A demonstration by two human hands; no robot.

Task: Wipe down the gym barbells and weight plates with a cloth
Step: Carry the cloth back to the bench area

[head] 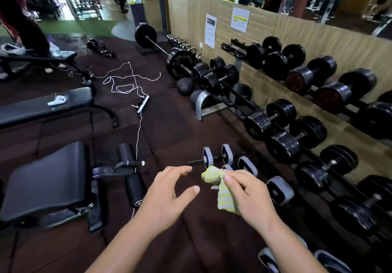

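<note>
My right hand [247, 190] grips a yellow and grey striped cloth [222, 190] low in the middle of the view. Beside it my left hand [169, 190] hovers with fingers spread, holding nothing. Just beyond the cloth, small grey-edged dumbbells [227, 156] lie on the dark floor. A barbell [180, 63] with black weight plates rests on the floor further back, near the wall. Black dumbbells [282, 132] fill a two-tier rack along the right wall.
A black sit-up bench [48, 183] stands at the left, a flat bench [42, 107] behind it. A white cord and power strip [143, 103] trail over the floor. A medicine ball [184, 86] sits by the rack's foot. A person stands far left.
</note>
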